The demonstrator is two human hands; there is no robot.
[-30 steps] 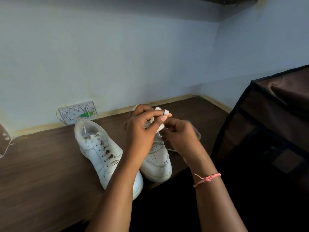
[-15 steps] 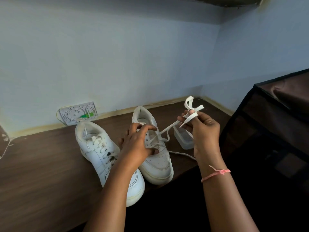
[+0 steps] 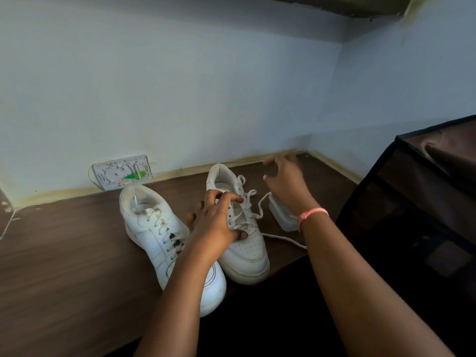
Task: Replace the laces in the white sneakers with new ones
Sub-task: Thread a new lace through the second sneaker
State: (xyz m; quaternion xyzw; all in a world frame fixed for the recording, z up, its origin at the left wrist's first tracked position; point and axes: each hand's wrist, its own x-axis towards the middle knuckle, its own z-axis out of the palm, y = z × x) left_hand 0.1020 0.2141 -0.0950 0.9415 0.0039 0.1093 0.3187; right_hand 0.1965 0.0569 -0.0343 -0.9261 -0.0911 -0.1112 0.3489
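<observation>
Two white sneakers stand side by side on a brown wooden surface (image 3: pixel 64 266). The left sneaker (image 3: pixel 149 228) is fully laced. On the right sneaker (image 3: pixel 247 256) the white lace (image 3: pixel 257 202) lies loose over the tongue, and one end trails off to the right across the wood. My left hand (image 3: pixel 219 222) grips the right sneaker over its lacing, thumb on one side and fingers curled over the other. Blurred, with fingers spread and holding nothing, my right hand (image 3: pixel 286 181) hovers behind and to the right of that sneaker.
A small clear plastic container (image 3: pixel 282 221) sits right of the sneakers, under my right wrist. A dark fabric cabinet (image 3: pixel 425 202) fills the right side. A white wall panel with wires (image 3: pixel 121 171) leans on the wall behind the left sneaker. The surface's front edge is just before the toes.
My right hand has let go of the lace end it was pulling up and has opened. The lace has dropped onto the sneaker. My left hand stays on the right sneaker.
</observation>
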